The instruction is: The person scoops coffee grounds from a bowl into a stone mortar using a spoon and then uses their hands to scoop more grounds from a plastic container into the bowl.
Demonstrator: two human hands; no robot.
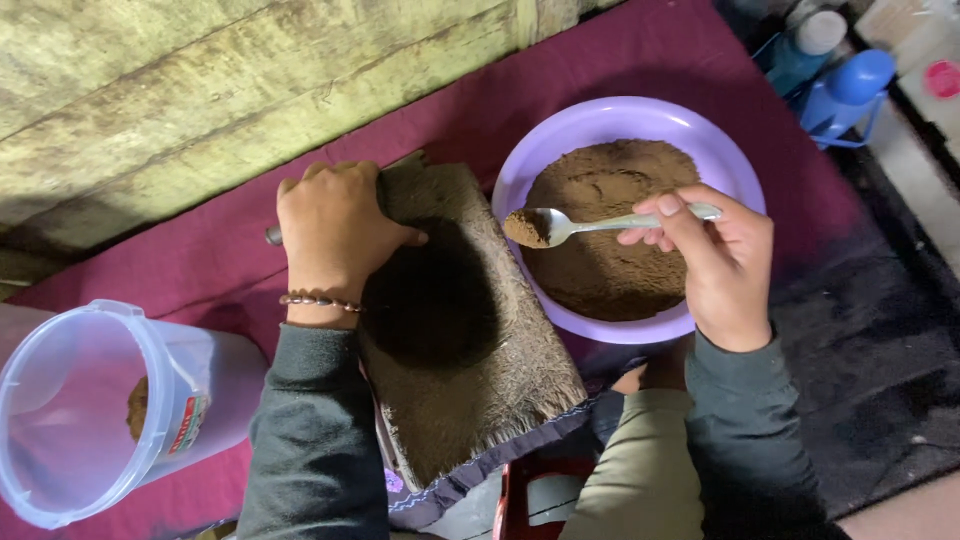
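My right hand [722,262] holds a metal spoon [570,226] heaped with brown powder, its bowl over the left rim of a purple bowl [720,140] filled with the same brown powder [610,240]. My left hand [332,232] grips the top left edge of a brown, powder-dusted cloth-covered block [470,330] that rests on my lap, and seems to close on a dark rod end at its left side. A dark patch of powder lies in the middle of the cloth.
A clear plastic jar [90,410] with a little brown powder inside lies tipped at the lower left on a maroon cloth [640,60]. Blue bottles [835,70] stand at the upper right. A weathered wooden wall [200,90] runs behind.
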